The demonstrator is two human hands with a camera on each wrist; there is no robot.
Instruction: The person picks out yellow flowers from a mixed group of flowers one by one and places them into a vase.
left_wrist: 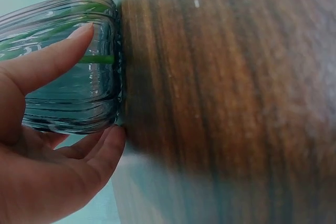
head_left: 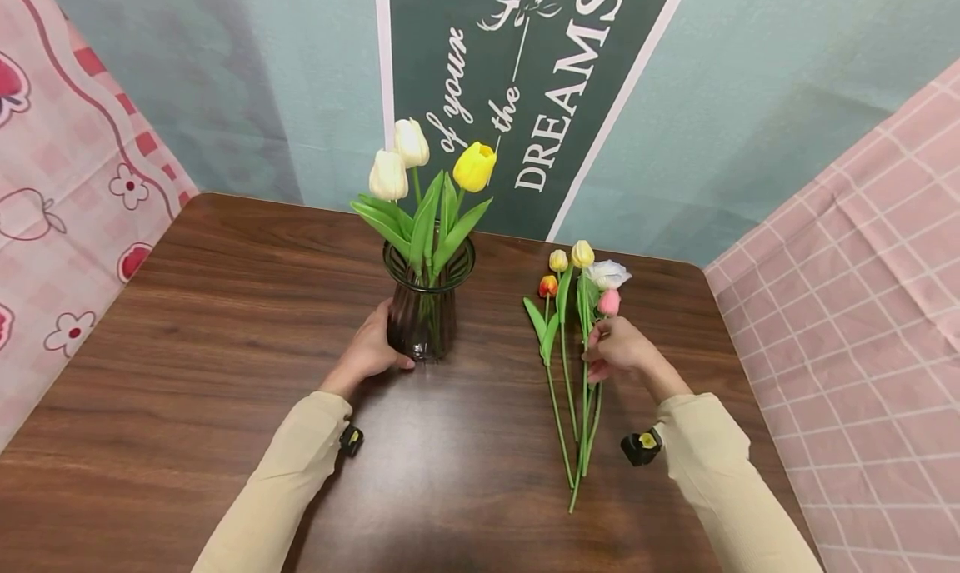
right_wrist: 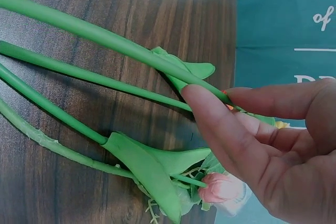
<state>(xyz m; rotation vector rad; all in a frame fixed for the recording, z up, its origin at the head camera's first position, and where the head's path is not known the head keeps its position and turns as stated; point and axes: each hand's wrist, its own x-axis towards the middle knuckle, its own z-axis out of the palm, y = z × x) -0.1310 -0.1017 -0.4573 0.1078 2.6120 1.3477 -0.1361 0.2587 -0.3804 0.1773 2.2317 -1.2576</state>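
Near the desk's (head_left: 187, 373) right edge, a likely bendy stem (right_wrist: 121, 44) is pinched by the right hand (head_left: 621, 346); the vase (head_left: 429, 331), presumably fragile, is gripped low, sensibly, by the left hand (head_left: 371, 348).

The vase (head_left: 422, 327) stands left of loose flowers (head_left: 586, 302).

1. The head view looks forward and down over the surface (head_left: 187, 373), far enough back for the left hand (head_left: 372, 346) and right hand (head_left: 621, 346).
2. The left wrist view, rolled sideways, faces the vase (left_wrist: 68, 85) from close by.
3. The right wrist view, also rolled, looks closely along the stems (right_wrist: 79, 27) towards the cloth (right_wrist: 273, 24).
4. Head and left wrist views share the vase; head and right wrist views share the stems.
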